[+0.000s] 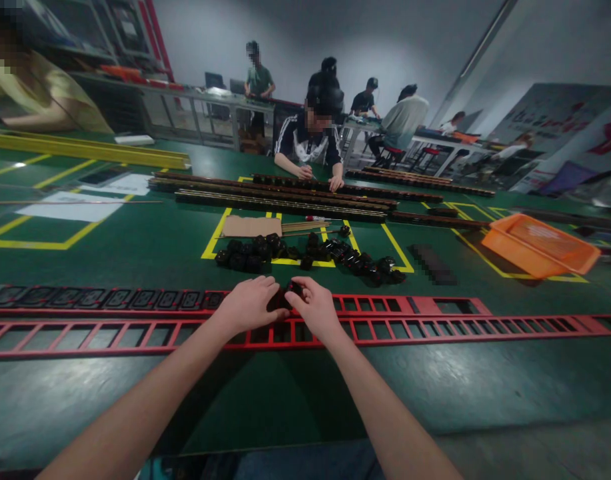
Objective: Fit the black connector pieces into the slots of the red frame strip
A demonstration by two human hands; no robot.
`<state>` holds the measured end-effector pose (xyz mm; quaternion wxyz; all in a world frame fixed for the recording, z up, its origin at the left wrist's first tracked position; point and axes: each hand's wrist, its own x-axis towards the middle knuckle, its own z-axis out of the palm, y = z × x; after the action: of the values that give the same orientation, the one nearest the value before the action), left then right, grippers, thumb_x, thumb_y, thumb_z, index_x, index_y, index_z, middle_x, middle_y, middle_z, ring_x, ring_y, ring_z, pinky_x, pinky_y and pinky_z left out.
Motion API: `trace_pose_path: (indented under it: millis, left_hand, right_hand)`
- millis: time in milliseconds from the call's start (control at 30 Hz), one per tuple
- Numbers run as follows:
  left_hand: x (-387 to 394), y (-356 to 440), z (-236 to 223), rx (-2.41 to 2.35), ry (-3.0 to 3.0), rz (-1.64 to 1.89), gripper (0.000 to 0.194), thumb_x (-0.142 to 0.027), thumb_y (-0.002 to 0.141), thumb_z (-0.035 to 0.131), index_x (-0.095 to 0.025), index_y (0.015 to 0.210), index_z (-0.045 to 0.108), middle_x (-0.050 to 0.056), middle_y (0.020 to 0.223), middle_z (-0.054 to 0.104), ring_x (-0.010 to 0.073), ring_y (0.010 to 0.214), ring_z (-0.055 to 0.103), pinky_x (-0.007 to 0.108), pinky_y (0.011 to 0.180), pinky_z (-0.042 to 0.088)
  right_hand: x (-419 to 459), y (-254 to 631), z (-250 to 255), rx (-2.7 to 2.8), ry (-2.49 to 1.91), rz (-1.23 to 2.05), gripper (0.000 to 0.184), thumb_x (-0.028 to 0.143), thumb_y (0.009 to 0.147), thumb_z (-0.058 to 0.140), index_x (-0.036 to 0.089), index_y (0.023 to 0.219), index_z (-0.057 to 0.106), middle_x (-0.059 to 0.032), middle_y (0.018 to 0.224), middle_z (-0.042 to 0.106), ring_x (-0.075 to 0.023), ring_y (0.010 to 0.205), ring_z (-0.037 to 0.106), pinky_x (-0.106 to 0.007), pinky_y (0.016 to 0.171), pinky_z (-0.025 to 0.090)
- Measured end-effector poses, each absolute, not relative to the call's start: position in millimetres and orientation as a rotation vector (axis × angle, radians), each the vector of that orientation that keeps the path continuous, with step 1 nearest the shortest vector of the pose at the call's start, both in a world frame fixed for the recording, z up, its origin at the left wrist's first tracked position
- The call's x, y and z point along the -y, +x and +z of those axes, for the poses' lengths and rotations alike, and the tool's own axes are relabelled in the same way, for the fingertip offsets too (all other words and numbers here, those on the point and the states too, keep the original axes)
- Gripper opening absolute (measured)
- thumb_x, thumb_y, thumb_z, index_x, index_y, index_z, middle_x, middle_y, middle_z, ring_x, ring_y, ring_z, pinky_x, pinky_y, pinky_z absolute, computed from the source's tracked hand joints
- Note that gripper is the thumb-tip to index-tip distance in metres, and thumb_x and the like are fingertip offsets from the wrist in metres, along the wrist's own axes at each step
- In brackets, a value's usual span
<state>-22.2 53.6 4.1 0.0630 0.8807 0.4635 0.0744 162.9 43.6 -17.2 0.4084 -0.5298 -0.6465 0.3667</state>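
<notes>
Two long red slotted frames (pixel 375 329) lie across the green table in front of me. Square black modules (pixel 170 299) fill the left-hand slots of the farther frame. My left hand (pixel 248 305) rests over that frame just past the filled row, fingers curled down; what lies under them is dark and hidden. Close beside it, my right hand (pixel 315 308) pinches a small black part (pixel 296 288) between thumb and fingers above the frame. Beyond both hands lies a loose heap of black parts (pixel 255 250).
Behind the heap are a cardboard piece (pixel 252 227) and long dark rails (pixel 285 201). An orange basket (pixel 540 243) stands at the right, yellow rails (pixel 85 148) at the far left. A co-worker (pixel 310 143) sits opposite; another person (pixel 50 93) works at the left.
</notes>
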Motion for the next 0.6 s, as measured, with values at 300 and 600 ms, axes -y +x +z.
trace_pose_path:
  millis: [300,600]
  left_hand:
    - [-52,-21,7,-1.390,2.655,0.213,0.028,-0.044,0.085,0.056,-0.022,0.102,0.054,0.006,0.097,0.064,0.0237,0.093,0.061,0.034,0.077,0.045]
    - [-51,-21,9,-1.337,2.657,0.211,0.026,-0.041,0.088,0.050,-0.021,0.105,0.052,0.007,0.103,0.063,0.0243,0.097,0.059,0.035,0.081,0.046]
  right_hand:
    - [-42,173,-8,1.866,-1.145,1.040,0.040,0.016,0.073,0.069,0.023,0.113,0.068,-0.0036,0.104,0.066,-0.0114,0.070,0.055,-0.025,0.062,0.050]
    - [-40,173,-6,1.965,-1.155,0.873,0.033,0.013,0.082,0.065,0.022,0.113,0.068,-0.0035,0.102,0.066,-0.0142,0.079,0.058,-0.028,0.070,0.051]
